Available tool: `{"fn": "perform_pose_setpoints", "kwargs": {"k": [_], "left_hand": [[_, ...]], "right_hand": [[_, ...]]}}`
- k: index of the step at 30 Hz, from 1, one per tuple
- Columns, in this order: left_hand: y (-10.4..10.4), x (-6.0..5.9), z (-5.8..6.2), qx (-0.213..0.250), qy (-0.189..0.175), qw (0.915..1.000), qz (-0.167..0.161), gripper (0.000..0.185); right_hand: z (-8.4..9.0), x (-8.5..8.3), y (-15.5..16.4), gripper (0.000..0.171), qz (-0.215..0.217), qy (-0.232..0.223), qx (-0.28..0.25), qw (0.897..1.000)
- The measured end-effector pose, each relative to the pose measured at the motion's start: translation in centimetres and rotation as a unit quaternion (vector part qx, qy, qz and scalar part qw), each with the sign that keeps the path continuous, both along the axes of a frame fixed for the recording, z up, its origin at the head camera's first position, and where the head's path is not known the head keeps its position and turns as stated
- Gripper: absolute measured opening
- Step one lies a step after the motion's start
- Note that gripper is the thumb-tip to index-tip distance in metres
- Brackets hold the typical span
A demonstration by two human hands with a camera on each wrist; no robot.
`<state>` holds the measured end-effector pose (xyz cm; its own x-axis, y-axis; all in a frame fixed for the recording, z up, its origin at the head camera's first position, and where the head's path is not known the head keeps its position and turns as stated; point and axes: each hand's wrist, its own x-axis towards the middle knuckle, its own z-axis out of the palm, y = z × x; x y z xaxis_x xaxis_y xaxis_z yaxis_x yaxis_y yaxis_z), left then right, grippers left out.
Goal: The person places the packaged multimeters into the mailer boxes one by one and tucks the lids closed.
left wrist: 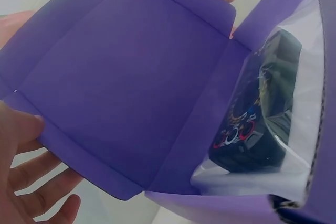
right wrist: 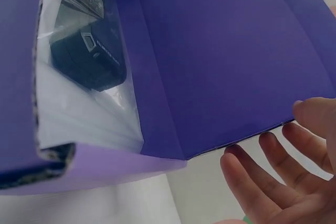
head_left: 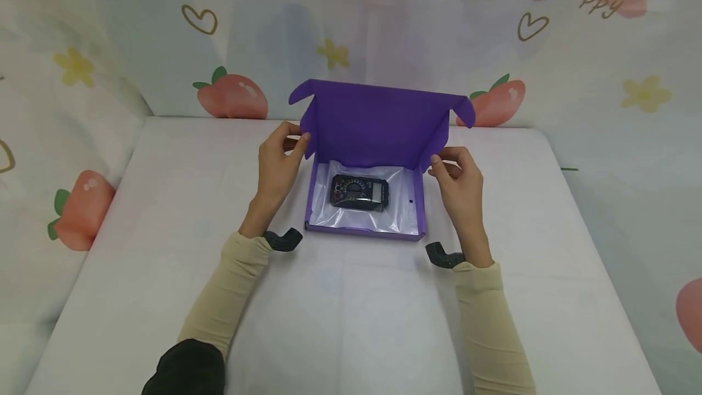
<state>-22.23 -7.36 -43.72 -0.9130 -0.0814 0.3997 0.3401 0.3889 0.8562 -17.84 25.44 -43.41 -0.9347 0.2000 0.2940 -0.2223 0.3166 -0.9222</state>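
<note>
A purple cardboard box (head_left: 364, 235) stands on the table with its lid (head_left: 378, 124) raised and tilted back. Inside lies a black multimeter (head_left: 359, 192) with a round dial and a small screen, wrapped in a clear plastic bag (head_left: 403, 215). My left hand (head_left: 278, 166) pinches the lid's left side flap (left wrist: 89, 158), thumb on the inner face and fingers behind. On the other side, my right hand (head_left: 460, 181) pinches the right side flap (right wrist: 241, 135) between thumb and fingers. Both wrist views show the multimeter through the shiny bag.
A white cloth covers the table (head_left: 340, 309) around the box. Behind it hangs a printed curtain (head_left: 384, 29) with fruit, hearts and flowers. A black wrist camera (head_left: 284, 240) sits on the left wrist, another camera (head_left: 443, 256) on the right.
</note>
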Motion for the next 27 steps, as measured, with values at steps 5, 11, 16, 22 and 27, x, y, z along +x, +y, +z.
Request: {"fn": "perform_pose_setpoints", "kwargs": {"k": [5,11,16,22,27], "left_hand": [[0.0,0.3,-0.3,0.017,-0.005,0.9997,-0.019,0.018],[-0.2,0.8,-0.6,0.046,-0.019,0.9977,-0.046,0.023],[-0.1,1.0,-1.2,0.065,-0.032,0.9958,-0.056,0.026],[0.2,1.4,-1.9,0.075,-0.041,0.9950,-0.052,0.029],[0.3,1.7,-2.3,0.074,-0.030,0.9956,-0.050,0.030]], "right_hand": [[-0.1,0.2,-0.1,0.029,0.015,-0.003,-0.023,1.000],[-0.3,0.3,-0.2,0.031,0.036,-0.009,-0.034,0.999],[-0.3,0.4,-0.1,0.032,0.045,-0.019,-0.028,0.998],[-0.2,0.8,0.2,0.035,0.039,-0.041,0.017,0.998],[-0.2,1.1,0.3,0.034,0.032,-0.055,0.046,0.997]]}}
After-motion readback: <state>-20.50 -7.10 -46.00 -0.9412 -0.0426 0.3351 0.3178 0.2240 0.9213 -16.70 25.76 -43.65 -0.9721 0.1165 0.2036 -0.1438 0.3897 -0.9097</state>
